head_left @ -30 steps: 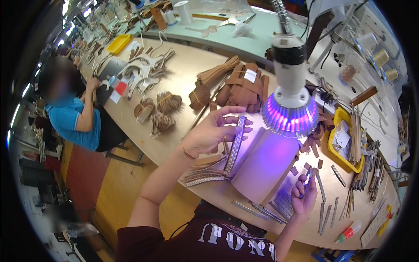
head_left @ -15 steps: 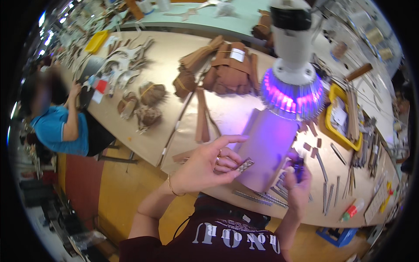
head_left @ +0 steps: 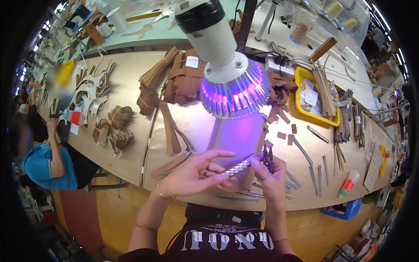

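Observation:
A braided strip point(head_left: 238, 167), pale and shiny under the lamp, stretches between my two hands. Its left part lies in the closed thumb and fingers of my left hand point(head_left: 187, 178), whose index finger sticks out above it. My right hand point(head_left: 271, 180) pinches the other end with thumb and finger. A dark two-pronged hand tool point(head_left: 267, 160) is also in my right hand, its points upward; its exact kind is unclear. Beneath and beyond the hands is a flat panel point(head_left: 233, 135) lit purple. More braided strips point(head_left: 245, 194) lie along the near table edge.
A lamp with a finned head point(head_left: 235, 94) hangs low over the panel. Brown leather bundles point(head_left: 181, 81) lie beyond. At right are a yellow tray point(head_left: 334, 121), loose strips point(head_left: 314, 180) and a red-and-green bottle point(head_left: 348, 184). A co-worker in a blue shirt point(head_left: 41, 165) sits left.
My right hand has come over to the left hand and taken the strip's free end. More of the strip now shows. The view has shifted, so the lamp appears further left.

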A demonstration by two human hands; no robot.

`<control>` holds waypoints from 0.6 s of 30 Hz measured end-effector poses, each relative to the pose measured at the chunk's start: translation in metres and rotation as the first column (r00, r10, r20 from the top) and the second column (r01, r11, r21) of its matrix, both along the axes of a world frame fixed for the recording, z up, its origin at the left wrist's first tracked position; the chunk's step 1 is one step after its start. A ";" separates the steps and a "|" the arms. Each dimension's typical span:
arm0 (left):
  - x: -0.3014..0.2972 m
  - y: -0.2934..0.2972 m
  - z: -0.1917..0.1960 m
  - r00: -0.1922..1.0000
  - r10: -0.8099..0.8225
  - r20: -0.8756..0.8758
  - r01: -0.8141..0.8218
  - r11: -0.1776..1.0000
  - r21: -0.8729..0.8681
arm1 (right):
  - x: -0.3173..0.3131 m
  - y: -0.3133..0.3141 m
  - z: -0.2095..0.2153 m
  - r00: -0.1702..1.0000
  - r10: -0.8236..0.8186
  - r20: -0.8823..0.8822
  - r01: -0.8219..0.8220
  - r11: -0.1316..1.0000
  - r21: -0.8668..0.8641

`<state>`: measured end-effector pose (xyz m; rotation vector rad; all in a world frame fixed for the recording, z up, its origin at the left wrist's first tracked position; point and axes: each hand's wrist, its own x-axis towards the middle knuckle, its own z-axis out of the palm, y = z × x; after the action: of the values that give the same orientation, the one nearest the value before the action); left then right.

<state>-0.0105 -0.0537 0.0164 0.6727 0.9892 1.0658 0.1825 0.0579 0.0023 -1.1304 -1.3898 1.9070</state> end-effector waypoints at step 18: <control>-0.004 0.002 0.016 0.960 -0.098 0.261 0.051 0.982 0.181 | 0.014 0.023 -0.029 0.956 -0.248 -0.155 0.255 0.967 0.027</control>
<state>-0.0148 -0.0513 0.0324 0.6795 0.6373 1.1499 0.1969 0.0809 -0.0263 -1.0614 -1.1439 1.7306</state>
